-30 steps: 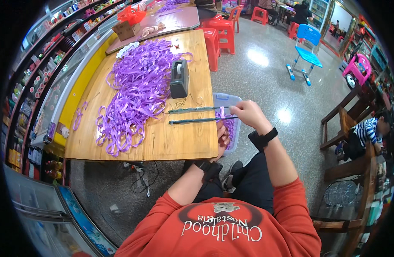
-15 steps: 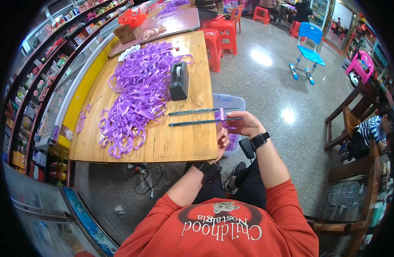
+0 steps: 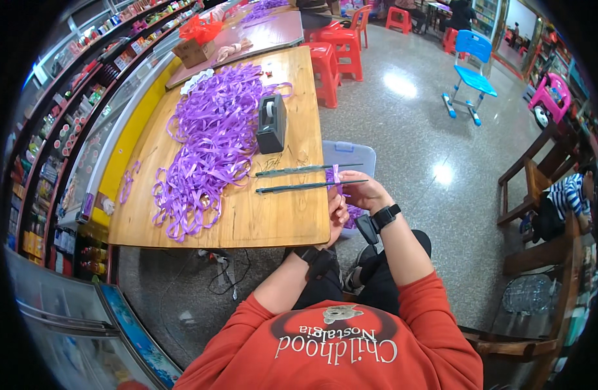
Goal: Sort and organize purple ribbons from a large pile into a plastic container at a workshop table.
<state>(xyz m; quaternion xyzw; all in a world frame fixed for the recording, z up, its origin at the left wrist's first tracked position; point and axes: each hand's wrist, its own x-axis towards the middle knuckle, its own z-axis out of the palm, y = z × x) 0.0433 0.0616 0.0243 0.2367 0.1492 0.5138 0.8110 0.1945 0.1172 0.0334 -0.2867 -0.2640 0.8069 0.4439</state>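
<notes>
Two dark thin rods (image 3: 292, 189) lie side by side on the wooden table and jut past its right edge. A purple ribbon (image 3: 332, 175) is looped around their projecting ends. My right hand (image 3: 364, 191) is at the outer side of these ends, thumb and fingers closed around the ribbon there. Just below the rods, beside the table edge, my left hand (image 3: 338, 213) has its fingers curled; what they hold, if anything, is hidden. A large heap of loose purple ribbon loops (image 3: 208, 143) covers the table's middle.
A black tape dispenser (image 3: 271, 123) stands by the heap on the wooden table (image 3: 266, 224). Under my hands sits a translucent bin (image 3: 361, 155) with purple ribbon inside. A blue chair (image 3: 474, 79) and red stools (image 3: 323, 75) stand on the floor; a wooden chair (image 3: 530, 170) is at right.
My right wrist and forearm have shifted slightly left and toward me, the fingers staying at the rods. My right knee has swung outward to the right. The left hand has barely moved.
</notes>
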